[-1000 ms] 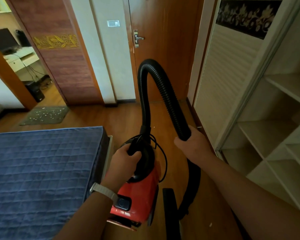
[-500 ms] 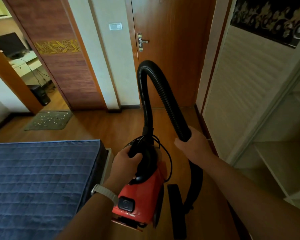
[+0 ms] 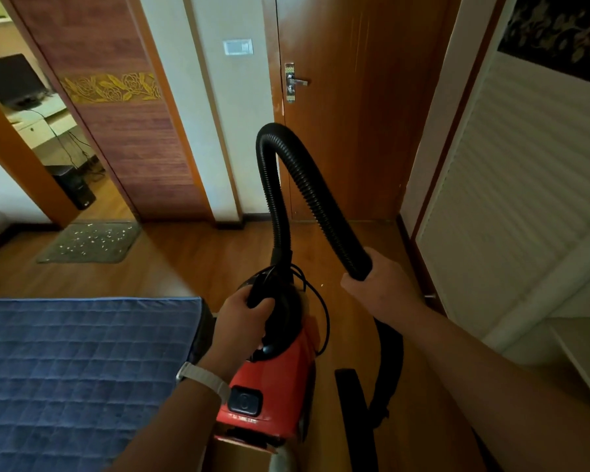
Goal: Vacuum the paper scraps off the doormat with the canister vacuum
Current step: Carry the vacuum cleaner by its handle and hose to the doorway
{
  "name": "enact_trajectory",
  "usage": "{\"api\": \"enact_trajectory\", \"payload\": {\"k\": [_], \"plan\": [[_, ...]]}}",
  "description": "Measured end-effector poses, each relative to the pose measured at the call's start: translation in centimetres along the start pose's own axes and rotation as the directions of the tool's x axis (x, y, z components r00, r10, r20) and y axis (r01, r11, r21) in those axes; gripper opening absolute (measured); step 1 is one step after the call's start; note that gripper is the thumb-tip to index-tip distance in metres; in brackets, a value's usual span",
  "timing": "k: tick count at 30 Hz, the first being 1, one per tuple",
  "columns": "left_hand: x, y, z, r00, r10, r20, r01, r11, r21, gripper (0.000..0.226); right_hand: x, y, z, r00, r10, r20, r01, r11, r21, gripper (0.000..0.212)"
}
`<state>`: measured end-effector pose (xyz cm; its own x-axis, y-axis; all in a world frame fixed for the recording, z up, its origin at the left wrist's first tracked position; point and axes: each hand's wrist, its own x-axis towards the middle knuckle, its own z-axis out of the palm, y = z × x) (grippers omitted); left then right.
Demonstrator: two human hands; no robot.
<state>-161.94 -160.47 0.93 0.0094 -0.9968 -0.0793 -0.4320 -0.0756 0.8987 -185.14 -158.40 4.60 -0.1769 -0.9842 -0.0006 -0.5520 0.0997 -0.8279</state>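
Two hands busy here: left hand [image 3: 242, 328] curled round the black top handle [image 3: 254, 287] of the red plastic canister vacuum [image 3: 269, 386], beside the blue quilted bed [image 3: 82, 369]. Right hand [image 3: 378, 287] is wrapped round the black ribbed hose [image 3: 307, 185]. The body looks rigid and hefty, so carry it by that handle. The hose is floppy. Featherlight white paper scraps [image 3: 92, 238] dot the grey-green doormat [image 3: 116, 255], far left by the doorway.

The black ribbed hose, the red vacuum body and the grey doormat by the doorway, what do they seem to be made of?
Black ribbed hose: flexible plastic, matte; close ridges and a tight bend without kinking.
Red canister vacuum body: hard moulded plastic, slightly glossy, with soft highlights.
Grey doormat: probably low-pile fabric or fibre, dull and flat; too distant to be sure.
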Motion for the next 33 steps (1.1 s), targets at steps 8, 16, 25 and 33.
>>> {"api": "enact_trajectory", "payload": {"k": [8, 16, 25, 33], "plan": [[11.4, -1.5, -4.7, 1.0, 0.027, 0.012, -0.027, 0.999, 0.045, 0.008, 9.8, -3.6, 5.1, 0.999, 0.031, -0.008, -0.031, 0.999, 0.029, 0.014], [18.9, -1.0, -5.9, 0.998, 0.048, -0.047, -0.042, 0.993, 0.113, 0.003, 17.9, -5.3, 7.0, 1.0, 0.009, 0.017, -0.01, 0.998, 0.061, 0.015], [28.5, 0.2, -3.2, 0.997, -0.033, -0.068, 0.042, 0.991, 0.125, 0.014, 31.0, -4.5, 7.4, 0.993, -0.077, 0.091, 0.073, 0.996, 0.049, 0.015], [39.5, 3.9, 0.0, 0.968, -0.095, -0.23, 0.129, 0.982, 0.135, 0.005, 45.4, -3.7, 6.3, 0.97, -0.148, 0.194, 0.127, 0.985, 0.118, 0.022]]}}
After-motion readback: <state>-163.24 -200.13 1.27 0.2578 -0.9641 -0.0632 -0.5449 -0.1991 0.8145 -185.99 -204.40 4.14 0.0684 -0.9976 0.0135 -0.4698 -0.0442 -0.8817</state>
